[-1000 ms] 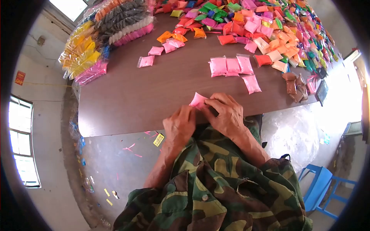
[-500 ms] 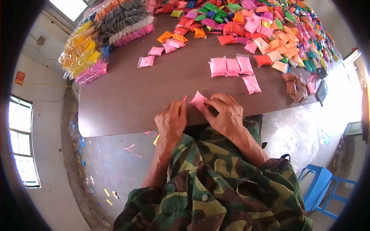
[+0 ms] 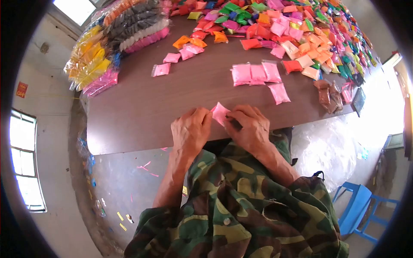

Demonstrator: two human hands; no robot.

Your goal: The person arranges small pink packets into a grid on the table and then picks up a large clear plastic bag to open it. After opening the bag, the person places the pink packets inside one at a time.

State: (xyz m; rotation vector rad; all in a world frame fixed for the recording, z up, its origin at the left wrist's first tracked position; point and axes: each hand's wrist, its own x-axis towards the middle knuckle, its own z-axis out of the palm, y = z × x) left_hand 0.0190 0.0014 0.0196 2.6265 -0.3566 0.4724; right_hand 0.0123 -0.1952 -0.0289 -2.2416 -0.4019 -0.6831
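Observation:
A small pink packet (image 3: pixel 220 113) is between my two hands, just above the table's near edge. My right hand (image 3: pixel 248 127) pinches its right side. My left hand (image 3: pixel 191 130) has its fingers closed at the packet's upper left edge, and a bit of pink shows at the fingertips; whether it grips the packet itself or a thin pink strip I cannot tell. Beyond my right hand lie several pink packets (image 3: pixel 241 74) in a row, with one more pink packet (image 3: pixel 279 93) below them.
The brown table (image 3: pixel 142 103) bears a large heap of colourful packets (image 3: pixel 275 26) at the back right, bagged stacks (image 3: pixel 137 26) at the back left and brown packets (image 3: pixel 330 96) at the right. A blue stool (image 3: pixel 355 208) stands on the floor at the lower right.
My left hand has moved right, up to the packet's edge. The pink strip that stuck up from its fingers no longer shows apart from the packet.

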